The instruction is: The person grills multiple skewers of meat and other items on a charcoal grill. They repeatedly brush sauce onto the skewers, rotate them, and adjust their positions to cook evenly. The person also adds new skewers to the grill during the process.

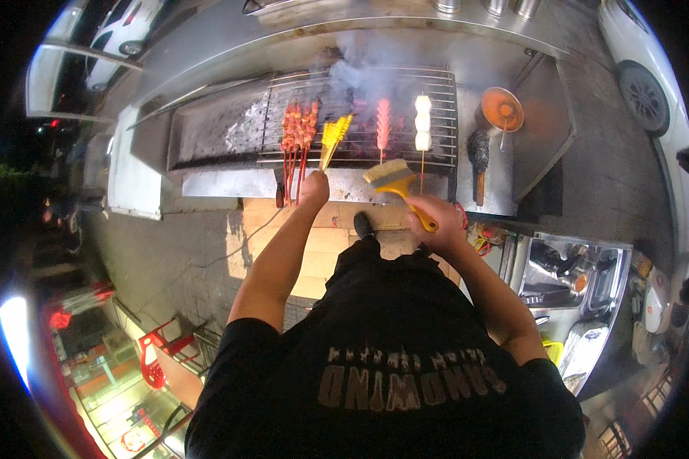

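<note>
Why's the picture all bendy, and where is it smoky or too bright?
In the head view, the fisheye lens bows the steel ledge and the corners go black; also in the head view, smoke hazes the back of the grill, a light at the left glares white, and the brush shows clearly.

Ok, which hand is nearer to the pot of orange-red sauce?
Right: the right hand, gripping a brush, is left of and below the pot in view; the left hand, holding yellow skewers, is farther left.
</note>
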A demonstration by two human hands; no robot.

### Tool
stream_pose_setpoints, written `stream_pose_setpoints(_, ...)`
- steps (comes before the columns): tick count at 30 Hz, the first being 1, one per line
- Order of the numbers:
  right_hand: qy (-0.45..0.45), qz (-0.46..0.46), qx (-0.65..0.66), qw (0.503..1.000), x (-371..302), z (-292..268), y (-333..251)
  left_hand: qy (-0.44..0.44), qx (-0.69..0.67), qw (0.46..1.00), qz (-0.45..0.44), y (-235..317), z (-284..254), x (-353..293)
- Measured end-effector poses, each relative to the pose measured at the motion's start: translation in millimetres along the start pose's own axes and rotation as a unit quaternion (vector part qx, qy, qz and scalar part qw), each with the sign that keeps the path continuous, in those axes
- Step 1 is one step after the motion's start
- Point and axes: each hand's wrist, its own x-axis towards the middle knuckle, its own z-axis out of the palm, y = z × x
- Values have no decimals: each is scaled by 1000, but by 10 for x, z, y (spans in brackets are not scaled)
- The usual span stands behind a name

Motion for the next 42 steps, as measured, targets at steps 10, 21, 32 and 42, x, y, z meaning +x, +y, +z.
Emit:
stream_pose_setpoints(10,18,111,-26,993,309,627,-176,-459,-830,305,-89,421,-48,-175)
stream_pose_setpoints(21,79,45,-116,989,1386,1597,129,-490,-703,494,-149,161,32,-208)
stream_pose_setpoints(32,5,74,-156,985,830,1786,-18,-511,-750,407,-102,169,-84,-104)
stream_pose_setpoints(42,25,173,-135,975,670,1617,-88,-473,-727,450,-213,238,257,-44)
